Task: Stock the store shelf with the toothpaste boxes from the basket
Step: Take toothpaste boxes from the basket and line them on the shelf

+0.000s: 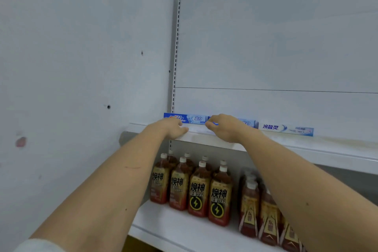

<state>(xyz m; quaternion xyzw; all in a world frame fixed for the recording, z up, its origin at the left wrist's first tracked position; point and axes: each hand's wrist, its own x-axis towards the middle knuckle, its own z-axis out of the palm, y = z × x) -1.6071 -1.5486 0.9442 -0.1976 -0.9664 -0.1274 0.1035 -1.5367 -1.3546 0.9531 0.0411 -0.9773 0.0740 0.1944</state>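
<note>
**Q:** Where are the toothpaste boxes located?

**A:** Three long, flat cardboard toothpaste boxes lie end to end along the back of the upper white metal shelf (306,149), against the pale rear panel. The left blue toothpaste box (185,118) sits at the shelf's left end, next to the slotted upright. The middle blue toothpaste box (246,123) follows it directly. The white-and-blue toothpaste box (286,129) lies just to the right of the middle one.

**Q:** Where are the hands relative to those boxes?

**A:** Both arms reach up to the shelf. The left hand (173,129) is in front of the left blue box, with its thumb lying along the shelf's front edge. The right hand (224,127) covers the left part of the middle blue box. The two hands are near each other, with a small gap between the fingertips at the point where the two blue boxes meet.

**Q:** What is the state of each hand?

**A:** The fingers of both hands are bent downward at the boxes. Whether either hand has hold of a box or merely touches it cannot be determined.

**Q:** What else is present?

**A:** On the lower white shelf (173,229) stand rows of dark red drink bottles with yellow labels (199,192), and to their right a second group of dark red bottles (266,217).
</note>
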